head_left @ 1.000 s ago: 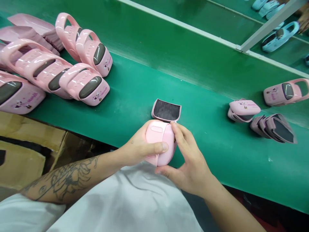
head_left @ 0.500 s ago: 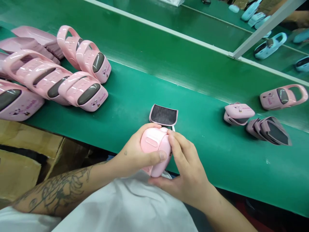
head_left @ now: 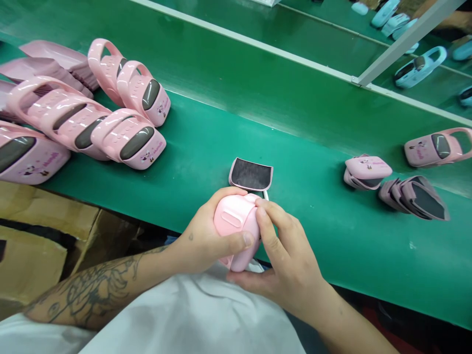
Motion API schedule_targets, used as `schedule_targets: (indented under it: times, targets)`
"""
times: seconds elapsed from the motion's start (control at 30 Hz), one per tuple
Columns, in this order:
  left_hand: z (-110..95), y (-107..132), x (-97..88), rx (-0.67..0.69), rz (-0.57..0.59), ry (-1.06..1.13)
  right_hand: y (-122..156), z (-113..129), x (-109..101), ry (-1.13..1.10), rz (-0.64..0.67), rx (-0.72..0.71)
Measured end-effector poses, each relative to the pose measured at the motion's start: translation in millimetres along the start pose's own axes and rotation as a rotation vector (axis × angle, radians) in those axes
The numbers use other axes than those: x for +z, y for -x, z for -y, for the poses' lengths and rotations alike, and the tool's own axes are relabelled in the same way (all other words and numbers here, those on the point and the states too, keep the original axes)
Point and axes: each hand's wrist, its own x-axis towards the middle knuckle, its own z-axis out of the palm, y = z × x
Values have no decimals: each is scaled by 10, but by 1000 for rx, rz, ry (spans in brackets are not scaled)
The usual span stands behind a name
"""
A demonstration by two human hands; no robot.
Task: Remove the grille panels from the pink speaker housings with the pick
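Note:
Both my hands hold one pink plastic housing (head_left: pixel 236 223) over the near edge of the green belt (head_left: pixel 206 147). My left hand (head_left: pixel 206 236) wraps it from the left, thumb across its front. My right hand (head_left: pixel 283 255) grips it from the right, fingers pressed on its top edge. A short white wire (head_left: pixel 266 195) sticks out above the fingers. Just beyond lies a pink-rimmed panel with a dark face (head_left: pixel 251 174), flat on the belt.
Several finished pink units with handles (head_left: pixel 125 137) are piled at the left. At the right lie a pink shell (head_left: pixel 367 169), stacked dark-faced panels (head_left: pixel 416 199) and another pink unit (head_left: pixel 437 147). Blue units (head_left: pixel 418 64) sit beyond a metal rail (head_left: pixel 398 42). Cardboard boxes (head_left: pixel 40 231) stand below left.
My hands have turned the pink housing slightly and shifted it a little leftward. My right fingers have slid further over its top. The view tipped down a bit.

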Motion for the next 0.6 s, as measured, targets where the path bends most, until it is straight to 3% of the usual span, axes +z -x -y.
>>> schedule_targets:
  times: [0.37,0.6]
  targets:
    - [6,26,-13,10,-36,-89,44,0,38,81,36,-21]
    - [63,63,-45,-39,11,23,46,-8,5,55,67,-13]
